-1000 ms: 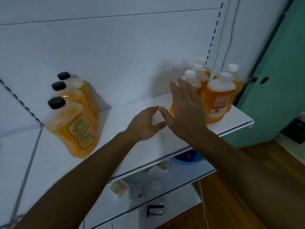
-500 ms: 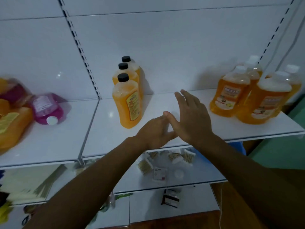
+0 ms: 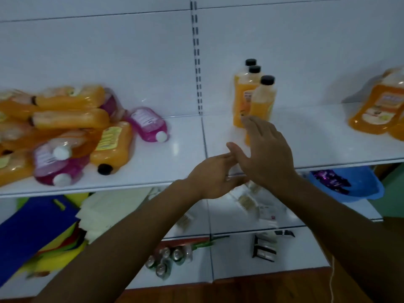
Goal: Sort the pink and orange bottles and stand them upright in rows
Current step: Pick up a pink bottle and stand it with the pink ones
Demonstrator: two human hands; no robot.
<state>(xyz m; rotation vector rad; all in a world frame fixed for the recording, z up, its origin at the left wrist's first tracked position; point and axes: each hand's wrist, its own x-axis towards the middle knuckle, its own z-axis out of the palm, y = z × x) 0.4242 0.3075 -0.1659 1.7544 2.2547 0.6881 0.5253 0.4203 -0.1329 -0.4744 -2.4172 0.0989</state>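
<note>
On the white shelf [image 3: 175, 149], three orange bottles with black caps [image 3: 261, 101] stand upright in a row running back toward the wall, long axes vertical, caps up. At the right edge of the view, more orange bottles [image 3: 376, 108] stand upright; how many cannot be told. On the left lies a heap of bottles [image 3: 65, 132] on their sides, orange and pink mixed, long axes roughly level. The pink bottle [image 3: 148, 125] at the heap's right edge points its white cap toward the front right; two more pink ones show at the front, and the blur blocks an exact orange count. The left hand [image 3: 214, 173] is loosely curled and holds nothing. The right hand [image 3: 264, 152] is spread flat, fingers straight, empty, in front of the nearest standing bottle, its thumb touching the left fingertips.
</note>
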